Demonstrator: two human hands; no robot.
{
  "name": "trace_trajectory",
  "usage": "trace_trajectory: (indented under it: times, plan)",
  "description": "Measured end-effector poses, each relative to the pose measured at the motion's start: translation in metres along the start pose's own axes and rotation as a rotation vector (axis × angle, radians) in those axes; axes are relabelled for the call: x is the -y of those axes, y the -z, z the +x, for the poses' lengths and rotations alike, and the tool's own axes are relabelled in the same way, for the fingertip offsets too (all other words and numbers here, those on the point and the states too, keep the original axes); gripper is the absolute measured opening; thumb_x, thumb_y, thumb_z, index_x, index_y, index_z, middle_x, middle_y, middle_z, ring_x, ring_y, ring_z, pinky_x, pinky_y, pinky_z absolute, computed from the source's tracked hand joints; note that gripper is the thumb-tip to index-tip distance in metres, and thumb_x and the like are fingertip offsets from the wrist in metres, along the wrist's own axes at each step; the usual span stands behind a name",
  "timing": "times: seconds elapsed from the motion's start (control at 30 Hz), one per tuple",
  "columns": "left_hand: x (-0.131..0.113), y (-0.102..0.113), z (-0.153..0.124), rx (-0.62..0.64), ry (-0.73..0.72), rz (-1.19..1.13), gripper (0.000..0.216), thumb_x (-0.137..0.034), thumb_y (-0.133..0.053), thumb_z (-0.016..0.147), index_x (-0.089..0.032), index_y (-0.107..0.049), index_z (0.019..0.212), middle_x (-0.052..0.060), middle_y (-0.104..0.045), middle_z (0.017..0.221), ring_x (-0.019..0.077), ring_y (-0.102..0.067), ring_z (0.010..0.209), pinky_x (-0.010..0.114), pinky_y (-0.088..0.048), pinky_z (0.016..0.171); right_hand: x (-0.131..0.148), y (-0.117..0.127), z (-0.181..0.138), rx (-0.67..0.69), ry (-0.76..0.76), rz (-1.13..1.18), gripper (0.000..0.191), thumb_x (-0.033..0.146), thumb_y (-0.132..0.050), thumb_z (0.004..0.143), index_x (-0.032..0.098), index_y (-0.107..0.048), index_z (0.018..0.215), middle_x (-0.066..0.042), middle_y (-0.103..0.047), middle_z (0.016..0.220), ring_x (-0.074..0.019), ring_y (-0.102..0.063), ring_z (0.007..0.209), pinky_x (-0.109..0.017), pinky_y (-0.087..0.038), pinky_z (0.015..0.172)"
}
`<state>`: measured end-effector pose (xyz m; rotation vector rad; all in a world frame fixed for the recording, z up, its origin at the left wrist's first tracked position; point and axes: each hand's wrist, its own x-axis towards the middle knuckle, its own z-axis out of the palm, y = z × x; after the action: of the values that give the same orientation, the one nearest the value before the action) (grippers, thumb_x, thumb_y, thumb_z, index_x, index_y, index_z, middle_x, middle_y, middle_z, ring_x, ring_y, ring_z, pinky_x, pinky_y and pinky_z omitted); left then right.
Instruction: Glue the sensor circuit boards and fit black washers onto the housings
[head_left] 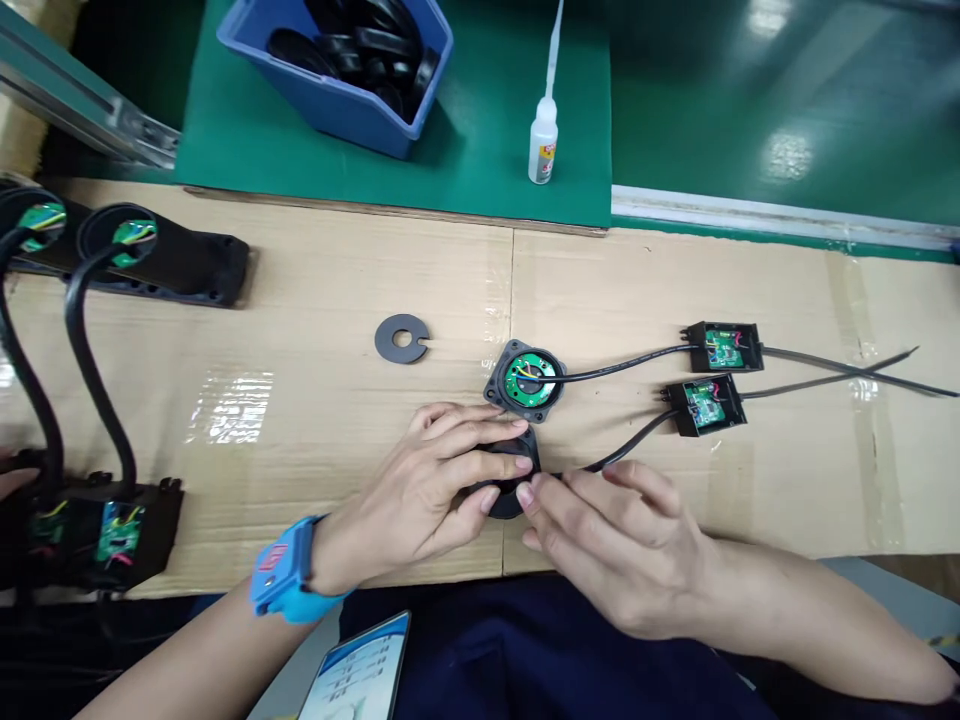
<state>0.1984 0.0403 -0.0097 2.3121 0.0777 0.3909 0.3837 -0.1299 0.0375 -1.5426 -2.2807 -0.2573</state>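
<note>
My left hand (435, 475) is closed over a black round housing (506, 505), its fingers lying across the top and the thumb along the near side. At the housing's right rim, the thumb and fingertips of my right hand (615, 545) pinch together close to a black cable (637, 437). The fingers hide most of the housing's inside. Just beyond it lies a similar square-flanged housing (525, 382), open side up, showing a green circuit board and coloured wires. A grey slotted ring (402, 339) rests flat to the left, untouched.
Two small open black boxes (724, 347) with circuit boards sit at the right on the cables. Behind are a blue bin (352, 115) of black parts and a white dropper bottle (543, 145). Black tubular assemblies (172, 255) stand left, with part of another person's hand (16, 478).
</note>
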Motion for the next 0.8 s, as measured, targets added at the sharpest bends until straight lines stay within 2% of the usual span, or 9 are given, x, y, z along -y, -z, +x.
trace_trajectory:
  times: [0.1, 0.23, 0.33, 0.4, 0.47, 0.57, 0.67, 0.73, 0.8]
  plan:
    - [-0.001, -0.005, -0.003, -0.092, 0.057, -0.105, 0.031, -0.017, -0.053, 0.098, -0.024, -0.050, 0.128, 0.011, -0.068, 0.137, 0.0258, -0.060, 0.132, 0.048, -0.044, 0.108, -0.010, 0.000, -0.001, 0.056, -0.023, 0.104, 0.023, 0.026, -0.070, 0.096, 0.018, -0.075, 0.117, -0.002, -0.075, 0.128, -0.0175, -0.061, 0.122, -0.036, -0.045, 0.101]
    - [-0.002, -0.010, -0.012, -0.199, 0.208, -0.306, 0.030, -0.018, -0.053, 0.101, -0.024, -0.045, 0.129, 0.011, -0.070, 0.128, 0.0261, -0.065, 0.126, 0.048, -0.053, 0.103, -0.018, -0.001, 0.001, 0.068, -0.014, 0.174, 0.019, 0.024, -0.069, 0.097, 0.018, -0.074, 0.115, -0.001, -0.076, 0.127, -0.0163, -0.064, 0.118, -0.037, -0.046, 0.104]
    - [0.000, -0.004, -0.019, -0.491, 0.363, -0.306, 0.022, -0.022, -0.051, 0.104, -0.025, -0.047, 0.125, 0.007, -0.069, 0.115, 0.0223, -0.070, 0.110, 0.045, -0.057, 0.099, -0.020, -0.003, 0.003, 0.064, -0.012, 0.224, 0.017, 0.022, -0.069, 0.097, 0.017, -0.073, 0.112, -0.002, -0.077, 0.123, -0.0171, -0.067, 0.112, -0.042, -0.042, 0.112]
    - [0.004, 0.009, -0.019, -0.611, 0.438, -0.105, 0.021, -0.027, -0.056, 0.102, -0.025, -0.050, 0.123, 0.006, -0.067, 0.113, 0.0223, -0.069, 0.107, 0.044, -0.057, 0.097, -0.021, -0.003, 0.005, 0.065, -0.009, 0.243, 0.017, 0.022, -0.069, 0.096, 0.017, -0.073, 0.111, -0.002, -0.078, 0.122, -0.0176, -0.067, 0.106, -0.047, -0.040, 0.117]
    - [0.010, 0.026, -0.015, -0.534, 0.450, 0.142, 0.026, -0.033, -0.060, 0.100, -0.025, -0.053, 0.124, 0.009, -0.064, 0.122, 0.0265, -0.064, 0.118, 0.048, -0.054, 0.102, -0.022, -0.003, 0.007, 0.061, -0.013, 0.247, 0.017, 0.022, -0.070, 0.095, 0.017, -0.074, 0.110, -0.002, -0.078, 0.120, -0.0176, -0.067, 0.100, -0.050, -0.038, 0.118]
    - [0.022, 0.048, -0.006, -0.285, 0.422, 0.363, 0.049, -0.046, -0.064, 0.097, -0.022, -0.051, 0.137, 0.015, -0.056, 0.141, 0.0357, -0.051, 0.139, 0.057, -0.044, 0.116, -0.023, -0.002, 0.010, 0.045, -0.021, 0.250, 0.016, 0.023, -0.072, 0.094, 0.017, -0.074, 0.109, -0.001, -0.079, 0.115, -0.0169, -0.064, 0.092, -0.056, -0.037, 0.119]
    - [0.034, 0.056, 0.005, -0.121, 0.402, 0.429, 0.069, -0.056, -0.066, 0.094, -0.022, -0.045, 0.149, 0.018, -0.052, 0.150, 0.0414, -0.050, 0.140, 0.064, -0.041, 0.116, -0.023, -0.001, 0.011, 0.033, -0.028, 0.247, 0.016, 0.023, -0.072, 0.093, 0.017, -0.075, 0.108, -0.001, -0.079, 0.114, -0.0162, -0.062, 0.090, -0.061, -0.032, 0.122]
    - [0.037, 0.056, 0.014, -0.098, 0.358, 0.412, 0.077, -0.061, -0.067, 0.091, -0.023, -0.042, 0.153, 0.018, -0.052, 0.152, 0.0417, -0.051, 0.139, 0.064, -0.043, 0.115, -0.024, 0.000, 0.012, 0.035, -0.030, 0.246, 0.017, 0.024, -0.072, 0.093, 0.017, -0.075, 0.108, -0.001, -0.079, 0.116, -0.0159, -0.061, 0.091, -0.061, -0.029, 0.125]
    - [0.035, 0.053, 0.027, -0.081, 0.246, 0.302, 0.087, -0.062, -0.070, 0.088, -0.022, -0.036, 0.156, 0.018, -0.049, 0.155, 0.0390, -0.048, 0.144, 0.059, -0.043, 0.118, -0.025, 0.001, 0.013, 0.045, -0.030, 0.256, 0.016, 0.024, -0.072, 0.093, 0.018, -0.075, 0.106, 0.000, -0.078, 0.115, -0.0160, -0.061, 0.093, -0.062, -0.026, 0.126]
